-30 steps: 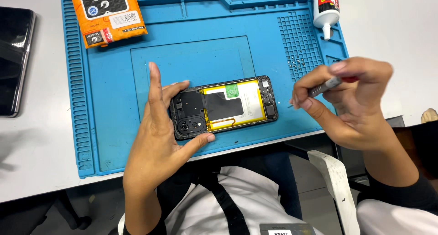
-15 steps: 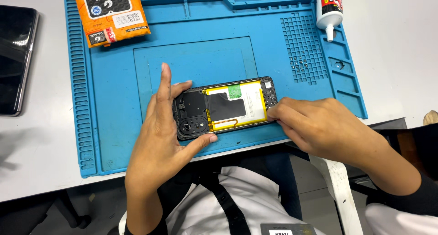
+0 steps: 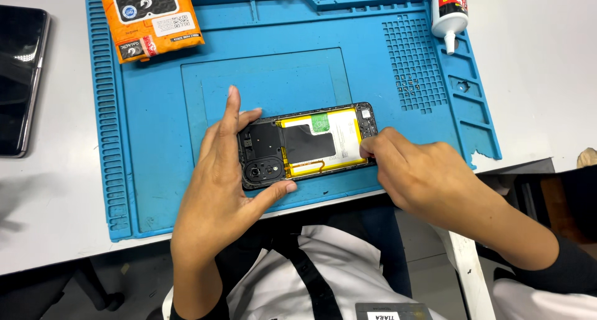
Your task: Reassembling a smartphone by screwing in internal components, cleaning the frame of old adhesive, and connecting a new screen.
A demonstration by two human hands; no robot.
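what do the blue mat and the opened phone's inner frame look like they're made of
Blue mat: probably silicone or soft rubber, matte, with moulded ribs and compartments, and a torn corner edge. Opened phone: the black inner frame looks like hard matte plastic; the white battery appears foil- or film-wrapped with yellow tape.

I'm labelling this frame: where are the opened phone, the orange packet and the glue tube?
opened phone [image 3: 309,144]: head view, dark plate over the battery.
orange packet [image 3: 149,15]: head view, middle of its face.
glue tube [image 3: 449,15]: head view, white body.
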